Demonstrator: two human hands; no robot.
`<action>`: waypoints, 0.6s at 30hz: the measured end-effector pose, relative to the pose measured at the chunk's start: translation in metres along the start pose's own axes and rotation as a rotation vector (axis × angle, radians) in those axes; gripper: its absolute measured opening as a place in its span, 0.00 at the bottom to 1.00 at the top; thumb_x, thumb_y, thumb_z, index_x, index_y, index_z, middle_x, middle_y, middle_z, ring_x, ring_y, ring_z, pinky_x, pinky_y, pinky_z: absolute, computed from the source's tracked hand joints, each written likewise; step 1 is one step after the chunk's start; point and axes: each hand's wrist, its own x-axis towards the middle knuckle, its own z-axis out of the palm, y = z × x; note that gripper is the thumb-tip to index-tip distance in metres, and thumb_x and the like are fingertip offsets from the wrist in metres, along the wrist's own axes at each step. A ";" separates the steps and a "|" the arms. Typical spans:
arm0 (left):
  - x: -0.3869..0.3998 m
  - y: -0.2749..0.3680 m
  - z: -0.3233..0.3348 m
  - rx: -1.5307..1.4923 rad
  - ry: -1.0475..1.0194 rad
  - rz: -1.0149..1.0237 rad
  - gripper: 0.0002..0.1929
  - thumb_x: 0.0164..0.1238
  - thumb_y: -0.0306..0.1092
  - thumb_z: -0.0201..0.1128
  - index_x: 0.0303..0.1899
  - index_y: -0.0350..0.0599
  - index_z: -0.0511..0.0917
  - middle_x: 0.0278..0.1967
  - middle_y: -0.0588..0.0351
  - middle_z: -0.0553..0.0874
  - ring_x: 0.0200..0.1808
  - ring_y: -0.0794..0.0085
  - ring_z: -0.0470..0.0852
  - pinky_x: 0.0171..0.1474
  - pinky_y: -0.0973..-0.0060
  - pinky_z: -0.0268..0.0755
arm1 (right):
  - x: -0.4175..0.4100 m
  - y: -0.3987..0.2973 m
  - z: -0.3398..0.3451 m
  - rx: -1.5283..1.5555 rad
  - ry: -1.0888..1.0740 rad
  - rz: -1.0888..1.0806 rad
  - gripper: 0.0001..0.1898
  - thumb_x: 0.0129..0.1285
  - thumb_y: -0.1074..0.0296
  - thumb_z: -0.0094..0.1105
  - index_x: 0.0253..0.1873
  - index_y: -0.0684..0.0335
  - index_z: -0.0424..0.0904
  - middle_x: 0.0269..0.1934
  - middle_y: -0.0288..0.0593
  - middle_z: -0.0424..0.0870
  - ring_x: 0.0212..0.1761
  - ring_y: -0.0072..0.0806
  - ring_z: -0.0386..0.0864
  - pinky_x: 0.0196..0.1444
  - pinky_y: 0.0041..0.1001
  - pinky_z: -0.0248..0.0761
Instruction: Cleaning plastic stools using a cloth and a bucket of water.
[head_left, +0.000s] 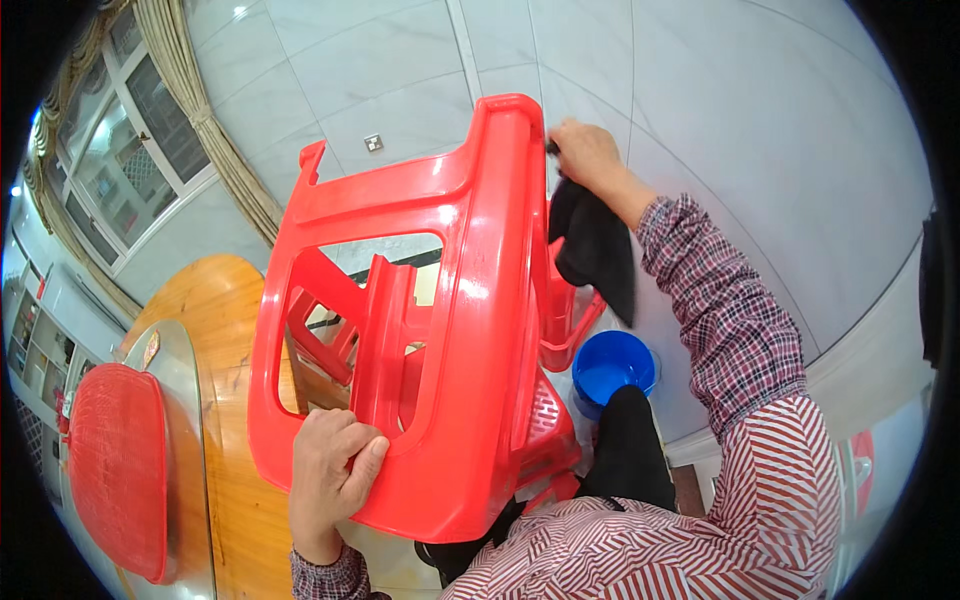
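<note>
A red plastic stool (480, 315) is held up, tilted, in front of my body, with one side frame and its cut-out opening facing me. My left hand (334, 469) grips the rail at the near end of that opening, thumb lying on the plastic. On the far right side my right hand (589, 154) clutches a black cloth (596, 244), which hangs down beside the stool. Part of the cloth near the stool's edge is hidden. Below the cloth stands a blue plastic bucket (611, 367), close to my knee.
More red plastic stools (551, 409) stand under the raised one. At left is a wooden table (240, 420) with a glass turntable (187, 405) bearing a red mesh food cover (120, 472). A tiled wall (712, 97) rises ahead and right, with a curtained window (124, 142) at far left.
</note>
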 end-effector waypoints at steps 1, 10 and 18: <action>-0.002 0.000 0.000 -0.016 0.009 -0.009 0.11 0.61 0.36 0.65 0.24 0.42 0.78 0.19 0.55 0.69 0.24 0.61 0.69 0.33 0.66 0.58 | -0.004 0.022 0.004 -0.133 -0.200 0.090 0.07 0.53 0.71 0.58 0.37 0.59 0.83 0.34 0.50 0.83 0.39 0.49 0.82 0.41 0.43 0.73; -0.012 -0.025 -0.018 -0.104 -0.085 0.016 0.13 0.60 0.39 0.65 0.23 0.42 0.78 0.17 0.56 0.68 0.23 0.62 0.68 0.34 0.67 0.58 | -0.008 0.049 -0.042 0.557 0.307 0.545 0.27 0.55 0.60 0.63 0.59 0.66 0.74 0.51 0.57 0.81 0.54 0.42 0.81 0.55 0.36 0.73; -0.006 -0.027 -0.019 -0.110 -0.083 0.028 0.13 0.59 0.40 0.65 0.22 0.41 0.77 0.18 0.55 0.69 0.23 0.62 0.69 0.34 0.67 0.59 | -0.088 0.037 -0.036 0.423 0.430 0.597 0.22 0.67 0.66 0.55 0.63 0.67 0.70 0.56 0.53 0.78 0.58 0.38 0.76 0.62 0.32 0.66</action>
